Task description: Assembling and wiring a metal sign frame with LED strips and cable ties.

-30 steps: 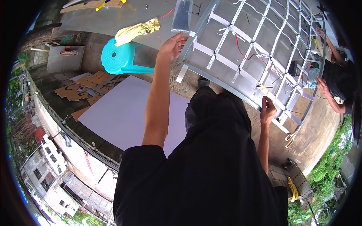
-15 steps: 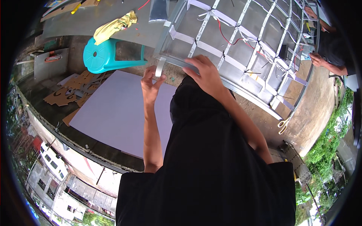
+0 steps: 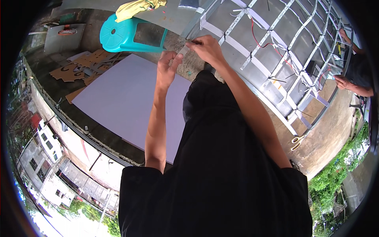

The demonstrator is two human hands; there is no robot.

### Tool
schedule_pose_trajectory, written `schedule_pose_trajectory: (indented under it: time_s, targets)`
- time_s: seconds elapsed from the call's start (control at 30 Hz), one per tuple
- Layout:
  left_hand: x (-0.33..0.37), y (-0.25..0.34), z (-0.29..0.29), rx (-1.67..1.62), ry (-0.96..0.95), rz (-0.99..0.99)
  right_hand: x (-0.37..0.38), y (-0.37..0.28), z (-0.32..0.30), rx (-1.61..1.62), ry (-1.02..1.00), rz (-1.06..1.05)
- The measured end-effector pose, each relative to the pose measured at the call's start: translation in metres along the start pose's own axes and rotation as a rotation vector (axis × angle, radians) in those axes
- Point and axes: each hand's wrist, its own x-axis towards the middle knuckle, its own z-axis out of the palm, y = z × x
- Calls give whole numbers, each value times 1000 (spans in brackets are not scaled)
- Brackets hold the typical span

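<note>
Between my two hands runs a short whitish, tape-like strip [image 3: 184,50]. My left hand [image 3: 167,67] pinches its lower end, fingers curled and thumb up. The fingertips of my right hand [image 3: 207,48] close on the upper end, right by the near-left corner of a metal frame [image 3: 193,28]. Whether the strip touches the frame is hidden by my fingers. Across the frame run several light strips [image 3: 256,61] over white crossbars, with red wires [image 3: 254,29] and dark ties.
A teal plastic stool [image 3: 114,33] lies tipped left of the frame. Below it is a large white sheet [image 3: 130,98] beside cut cardboard [image 3: 77,69]. A yellow cloth [image 3: 136,10] lies on the far surface. Scissors [image 3: 297,143] hang at the near-right corner; another person's hand [image 3: 344,82] works beyond.
My right hand has come in toward my left and now pinches the strip with it. The curved pale band in my left hand now shows as a straight strip. The view has shifted.
</note>
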Motion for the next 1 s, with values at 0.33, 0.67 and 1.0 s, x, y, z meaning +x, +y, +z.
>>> schedule_pose_trajectory:
  time_s: [0.33,0.67,1.0]
  targets:
    - [-25,3,0,466,33,-274,-2,2,4,-17,59,-51]
    - [-19,-11,1,-220,84,-317,-68,54,-36,21,378,-573]
    - [-11,-24,-26,-262,98,-339,-303,227,-157,-826,1305,254]
